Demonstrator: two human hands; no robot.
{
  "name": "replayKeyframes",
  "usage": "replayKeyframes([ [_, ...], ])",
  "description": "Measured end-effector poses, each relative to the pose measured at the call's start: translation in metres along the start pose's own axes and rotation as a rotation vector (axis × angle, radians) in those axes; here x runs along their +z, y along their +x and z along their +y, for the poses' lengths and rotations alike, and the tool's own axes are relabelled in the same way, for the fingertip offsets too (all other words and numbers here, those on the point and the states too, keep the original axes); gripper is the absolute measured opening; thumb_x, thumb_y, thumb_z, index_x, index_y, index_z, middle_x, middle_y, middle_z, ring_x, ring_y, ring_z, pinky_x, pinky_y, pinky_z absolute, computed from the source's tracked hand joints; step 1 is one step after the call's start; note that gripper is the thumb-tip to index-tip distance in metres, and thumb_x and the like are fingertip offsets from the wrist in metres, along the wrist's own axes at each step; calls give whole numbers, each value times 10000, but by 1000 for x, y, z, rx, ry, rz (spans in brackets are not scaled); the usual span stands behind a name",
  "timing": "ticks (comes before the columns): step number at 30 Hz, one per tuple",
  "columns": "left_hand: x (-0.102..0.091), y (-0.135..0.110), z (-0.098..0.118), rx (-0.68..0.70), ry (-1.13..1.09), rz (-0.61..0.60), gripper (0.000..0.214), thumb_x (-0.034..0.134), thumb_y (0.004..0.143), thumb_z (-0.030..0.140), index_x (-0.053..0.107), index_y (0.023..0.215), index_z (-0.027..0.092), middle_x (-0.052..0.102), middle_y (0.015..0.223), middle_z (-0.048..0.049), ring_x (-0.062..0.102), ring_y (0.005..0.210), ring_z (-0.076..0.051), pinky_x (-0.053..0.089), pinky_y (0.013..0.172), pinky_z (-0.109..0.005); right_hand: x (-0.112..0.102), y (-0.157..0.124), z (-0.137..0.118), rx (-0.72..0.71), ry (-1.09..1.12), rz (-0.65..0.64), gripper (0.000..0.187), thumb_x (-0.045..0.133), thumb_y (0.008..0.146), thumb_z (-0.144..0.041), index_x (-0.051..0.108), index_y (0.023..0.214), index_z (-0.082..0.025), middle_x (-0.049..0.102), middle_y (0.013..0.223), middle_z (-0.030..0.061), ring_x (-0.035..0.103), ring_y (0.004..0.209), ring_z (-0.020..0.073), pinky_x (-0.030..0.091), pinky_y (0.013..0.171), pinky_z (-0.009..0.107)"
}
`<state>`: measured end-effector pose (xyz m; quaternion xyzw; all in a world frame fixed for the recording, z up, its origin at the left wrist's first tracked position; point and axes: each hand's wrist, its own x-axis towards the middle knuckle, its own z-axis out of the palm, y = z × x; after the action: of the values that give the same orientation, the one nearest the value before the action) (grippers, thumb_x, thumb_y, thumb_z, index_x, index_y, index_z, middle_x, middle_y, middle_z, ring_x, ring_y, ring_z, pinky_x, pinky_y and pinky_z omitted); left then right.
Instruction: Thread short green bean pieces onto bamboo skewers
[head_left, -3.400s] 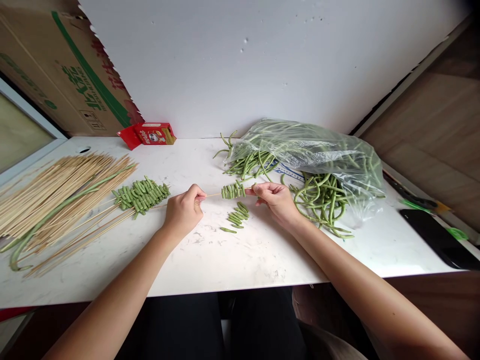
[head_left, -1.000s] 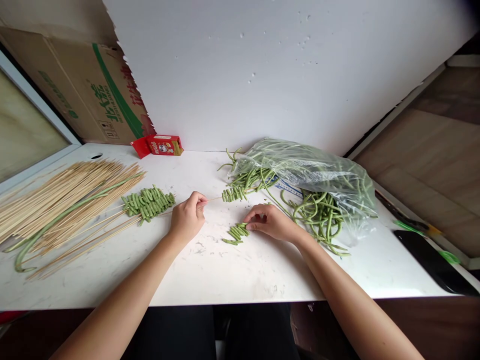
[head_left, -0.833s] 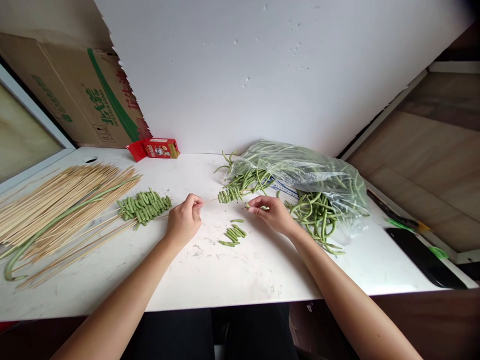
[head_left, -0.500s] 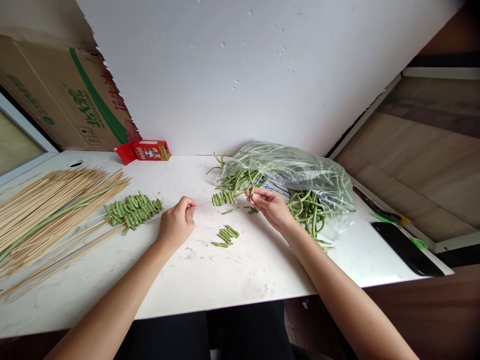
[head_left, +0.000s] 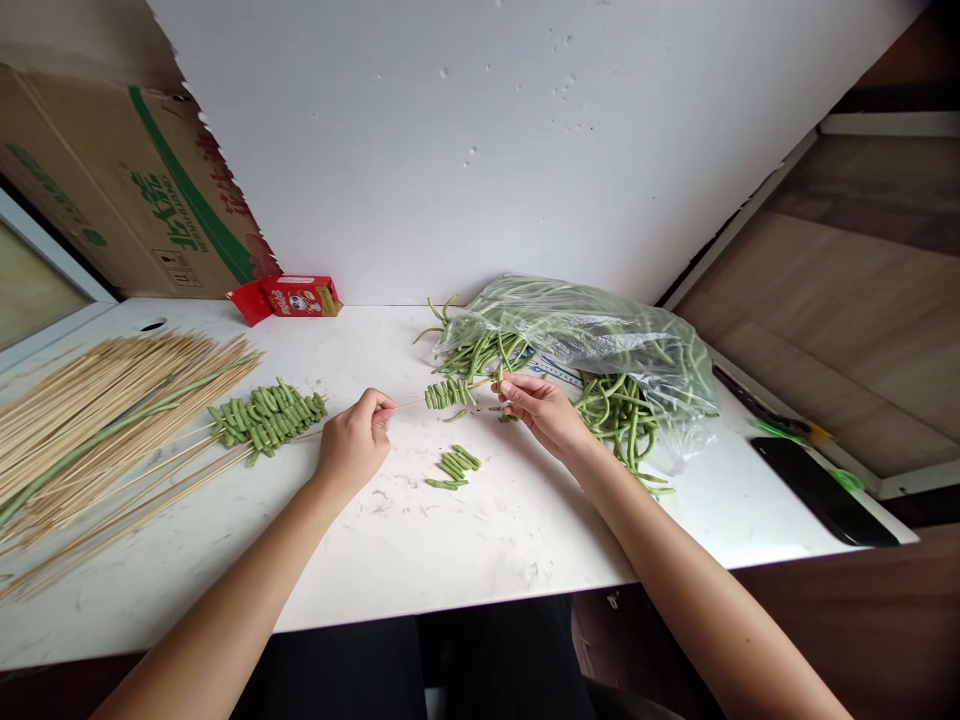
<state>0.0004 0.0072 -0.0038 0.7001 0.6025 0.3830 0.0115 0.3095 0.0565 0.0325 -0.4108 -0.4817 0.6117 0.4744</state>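
My left hand (head_left: 357, 440) is closed around a thin wooden skewer (head_left: 409, 404), held level above the table. Several short green bean pieces (head_left: 447, 394) sit in a row along the skewer. At its right end my right hand (head_left: 541, 410) pinches a single green bean piece (head_left: 500, 376) at the skewer's tip; whether the tip has gone through it I cannot tell. Below, a small group of cut bean pieces (head_left: 456, 464) lies on the table. To the left rest finished-looking bean skewers (head_left: 268, 418), packed side by side.
Many bare skewers (head_left: 97, 410) lie at the left with a long bean across them. A clear plastic bag (head_left: 592, 325) of long beans (head_left: 619, 415) is at the back right. A red box (head_left: 300, 296), a black phone-like slab (head_left: 821, 490) and a cardboard box (head_left: 135, 190) stand around.
The right hand's bean piece has turned more upright at the skewer's tip. Both hands stay in nearly the same place, and the view has shifted slightly.
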Motion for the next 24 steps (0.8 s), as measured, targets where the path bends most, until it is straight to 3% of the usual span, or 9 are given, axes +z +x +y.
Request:
replayKeyframes([
  [5, -1, 0, 1, 16, 10, -9, 116, 516, 981, 212, 626, 959, 241, 749, 780, -6, 709, 699, -194, 455, 671, -276, 0, 1, 1, 36, 31, 43, 434, 1022, 631, -456, 855, 965, -236, 764, 907, 19, 660, 816, 160, 544, 716, 300],
  [24, -1, 0, 2, 28, 80, -8, 109, 523, 978, 202, 621, 967, 249, 745, 769, -8, 702, 692, -203, 442, 646, -282, 2, -2, 0, 39, -18, 19, 419, 998, 670, -483, 853, 976, -237, 764, 960, 38, 656, 857, 171, 547, 695, 286],
])
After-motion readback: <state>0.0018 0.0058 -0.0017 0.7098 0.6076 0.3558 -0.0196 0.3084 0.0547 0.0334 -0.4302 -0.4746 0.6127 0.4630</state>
